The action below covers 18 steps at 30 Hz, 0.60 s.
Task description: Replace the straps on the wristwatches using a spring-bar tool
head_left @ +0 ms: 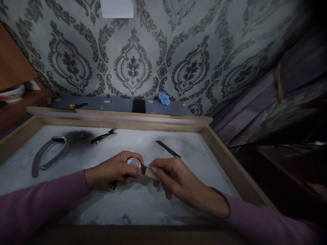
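A small round watch (133, 163) with a shiny rim is held between the thumb and fingers of my left hand (114, 170). Part of a dark strap or clasp shows below that hand. My right hand (178, 178) pinches a flat, light-coloured strip (151, 173), whose dark end meets the right side of the watch. Whether the strip is joined to the watch or only touches it, I cannot tell. Both hands are above the white surface of a wood-framed tray (102, 211).
On the tray lie a grey-strapped watch (48, 153), a dark shiny tool (102, 136) and a dark flat strip (168, 149). Beyond the raised wooden rim are a black object (138, 105), a blue crumpled cloth (164, 98) and a gold-and-black item (76, 105).
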Motion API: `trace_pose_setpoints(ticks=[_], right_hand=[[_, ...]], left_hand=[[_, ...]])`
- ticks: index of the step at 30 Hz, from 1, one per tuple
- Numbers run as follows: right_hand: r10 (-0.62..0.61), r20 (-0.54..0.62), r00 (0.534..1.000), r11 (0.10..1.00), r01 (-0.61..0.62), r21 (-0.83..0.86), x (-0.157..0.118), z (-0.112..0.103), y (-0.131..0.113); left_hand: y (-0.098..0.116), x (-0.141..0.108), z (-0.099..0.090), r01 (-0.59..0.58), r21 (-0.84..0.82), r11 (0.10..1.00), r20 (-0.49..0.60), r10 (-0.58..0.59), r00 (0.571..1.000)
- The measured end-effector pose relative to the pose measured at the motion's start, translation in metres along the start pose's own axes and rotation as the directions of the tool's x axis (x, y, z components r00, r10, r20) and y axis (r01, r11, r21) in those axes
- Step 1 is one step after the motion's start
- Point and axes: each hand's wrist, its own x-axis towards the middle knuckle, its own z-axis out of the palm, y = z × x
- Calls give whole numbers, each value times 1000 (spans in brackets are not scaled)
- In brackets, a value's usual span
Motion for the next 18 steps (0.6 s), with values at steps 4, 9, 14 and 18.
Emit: trace_pose_setpoints(ticks=[4, 9, 14, 18], right_hand=[[-15, -4, 1000, 1000, 15, -9, 1, 0, 2], [-27, 9, 1000, 999, 27, 21, 2, 0, 3], [-15, 30, 999, 997, 12, 72, 2, 0, 4], [-11, 36, 999, 995, 7, 104, 2, 0, 4]], left_hand=[[1, 1, 1, -8, 17, 1000, -6, 8, 1000], [3, 0, 3, -15, 11, 1000, -20, 15, 1000], [3, 0, 4, -18, -3, 1000, -17, 18, 1000], [3, 2, 2, -28, 10, 1000, -13, 28, 1000]])
